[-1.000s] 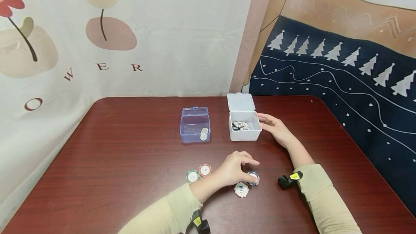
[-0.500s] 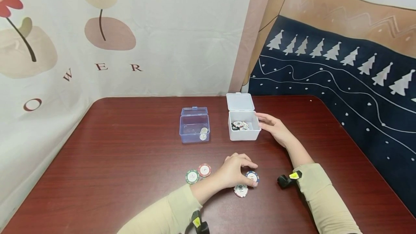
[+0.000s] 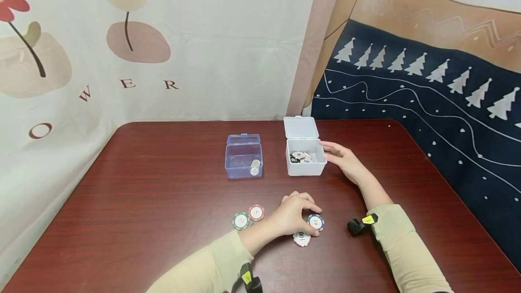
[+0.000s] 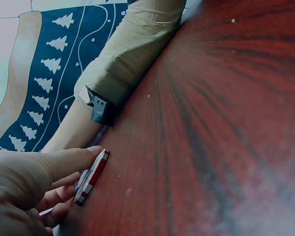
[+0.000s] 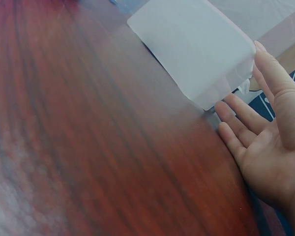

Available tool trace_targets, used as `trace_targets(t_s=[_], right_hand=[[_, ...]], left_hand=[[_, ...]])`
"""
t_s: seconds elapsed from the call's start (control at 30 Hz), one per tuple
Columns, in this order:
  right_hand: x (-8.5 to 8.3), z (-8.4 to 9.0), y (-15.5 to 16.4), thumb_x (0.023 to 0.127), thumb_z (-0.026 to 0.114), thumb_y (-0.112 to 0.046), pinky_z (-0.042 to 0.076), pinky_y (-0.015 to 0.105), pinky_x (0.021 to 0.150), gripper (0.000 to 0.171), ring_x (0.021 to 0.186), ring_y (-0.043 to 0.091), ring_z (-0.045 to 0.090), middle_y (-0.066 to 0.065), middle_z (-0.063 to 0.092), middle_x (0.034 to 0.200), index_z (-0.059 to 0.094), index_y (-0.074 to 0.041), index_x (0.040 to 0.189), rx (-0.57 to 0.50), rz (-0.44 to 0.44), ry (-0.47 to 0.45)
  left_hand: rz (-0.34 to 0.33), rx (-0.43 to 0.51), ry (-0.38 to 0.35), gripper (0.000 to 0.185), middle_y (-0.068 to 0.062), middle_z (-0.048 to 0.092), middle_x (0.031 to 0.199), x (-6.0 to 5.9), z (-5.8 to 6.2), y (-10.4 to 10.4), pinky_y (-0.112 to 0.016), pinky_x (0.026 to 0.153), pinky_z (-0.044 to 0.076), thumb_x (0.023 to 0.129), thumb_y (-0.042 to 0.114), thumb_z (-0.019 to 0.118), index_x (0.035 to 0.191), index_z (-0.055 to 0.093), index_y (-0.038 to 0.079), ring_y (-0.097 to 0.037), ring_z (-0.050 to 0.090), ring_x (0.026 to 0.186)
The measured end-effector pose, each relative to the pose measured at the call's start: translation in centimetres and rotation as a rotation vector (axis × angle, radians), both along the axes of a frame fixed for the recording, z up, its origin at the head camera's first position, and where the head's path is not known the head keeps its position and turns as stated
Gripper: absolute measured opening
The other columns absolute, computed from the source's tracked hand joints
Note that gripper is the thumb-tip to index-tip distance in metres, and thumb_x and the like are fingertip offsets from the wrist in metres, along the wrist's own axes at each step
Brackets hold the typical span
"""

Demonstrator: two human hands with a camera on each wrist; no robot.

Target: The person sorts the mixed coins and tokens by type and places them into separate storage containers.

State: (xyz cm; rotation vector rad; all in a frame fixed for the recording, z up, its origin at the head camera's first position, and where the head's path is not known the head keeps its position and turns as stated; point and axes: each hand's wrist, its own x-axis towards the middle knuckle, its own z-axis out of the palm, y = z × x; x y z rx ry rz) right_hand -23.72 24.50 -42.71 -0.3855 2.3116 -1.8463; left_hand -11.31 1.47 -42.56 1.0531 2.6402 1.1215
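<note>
red table point(image 3: 163, 202): left hand point(image 3: 291, 215) pinches blue chip point(image 3: 315, 222); right hand point(image 3: 343, 159) flat against white box point(image 3: 306, 164).

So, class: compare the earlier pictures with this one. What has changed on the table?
The left hand has tipped the blue chip up on edge and pinches it. The right hand stays flat against the white box; the other chips and the blue box have not moved.
</note>
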Motion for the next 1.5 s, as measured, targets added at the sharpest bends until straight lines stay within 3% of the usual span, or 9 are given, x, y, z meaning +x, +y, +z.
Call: trace_targets(t_s=[0.3,0.7,1.5], right_hand=[[0.09,-0.07,-0.04,0.094,0.061,-0.015,0.028,0.051,0.106,0.05,0.127,0.029,0.042,0.018,0.047,0.14,0.046,-0.005,0.141,0.006,-0.003,-0.004],[0.11,-0.11,0.0,0.095,0.061,-0.016,0.028,0.052,0.106,0.05,0.128,0.029,0.042,0.019,0.046,0.141,0.045,-0.005,0.141,0.008,0.009,0.003],[-0.02,-0.06,0.06,0.095,0.06,-0.015,0.027,0.052,0.106,0.05,0.128,0.03,0.042,0.02,0.046,0.14,0.045,-0.005,0.141,0.025,0.002,0.012]], left_hand=[[-0.009,-0.009,0.014,0.037,0.016,0.057,0.087,-0.12,-0.36,0.09,-0.022,0.078,0.03,0.059,0.024,0.092,0.093,0.078,0.018,0.0,0.044,0.088],[-0.042,0.004,0.027,0.035,0.015,0.062,0.087,-0.27,-0.53,-0.03,-0.021,0.081,0.032,0.062,0.023,0.089,0.095,0.078,0.018,0.001,0.044,0.086],[-0.032,0.143,0.002,0.034,0.012,0.064,0.086,-0.88,-0.02,-0.09,-0.019,0.077,0.036,0.063,0.015,0.086,0.096,0.077,0.013,-0.002,0.047,0.083]])
